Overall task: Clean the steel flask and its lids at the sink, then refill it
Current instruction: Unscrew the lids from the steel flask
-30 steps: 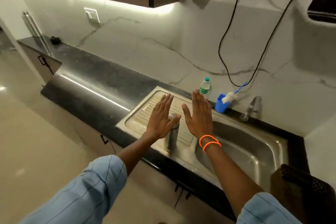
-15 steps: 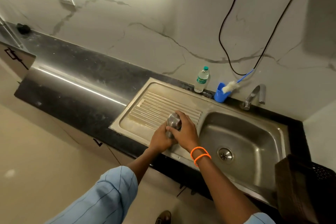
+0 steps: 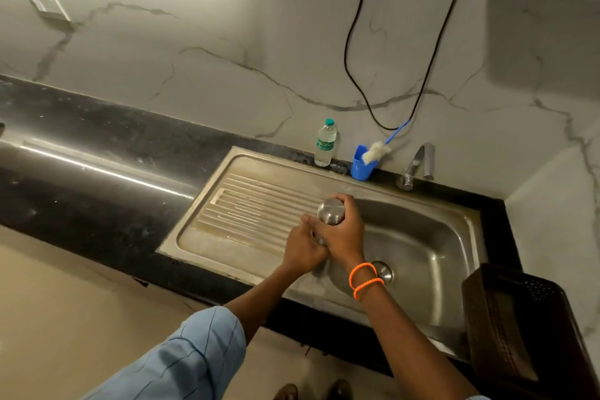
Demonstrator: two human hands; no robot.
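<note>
The steel flask (image 3: pixel 330 212) stands at the seam between the ribbed drainboard (image 3: pixel 256 201) and the sink basin (image 3: pixel 418 237). Only its rounded steel lid end shows; both hands hide the body. My right hand (image 3: pixel 344 234), with orange bands on the wrist, grips the top of the flask with curled fingers. Lower down, my left hand (image 3: pixel 302 248) wraps around the flask body. The tap (image 3: pixel 417 164) stands behind the basin and no water is visible.
A small plastic water bottle (image 3: pixel 325 143) and a blue cup (image 3: pixel 362 166) holding a bottle brush stand at the back edge. A black cable (image 3: pixel 357 75) hangs down the marble wall. A dark perforated basket (image 3: pixel 516 325) sits at the right. Black countertop (image 3: pixel 97 153) stretches left.
A second ago both hands were flat and open on either side of the flask. They have closed on it, and the flask now sits a little nearer the basin.
</note>
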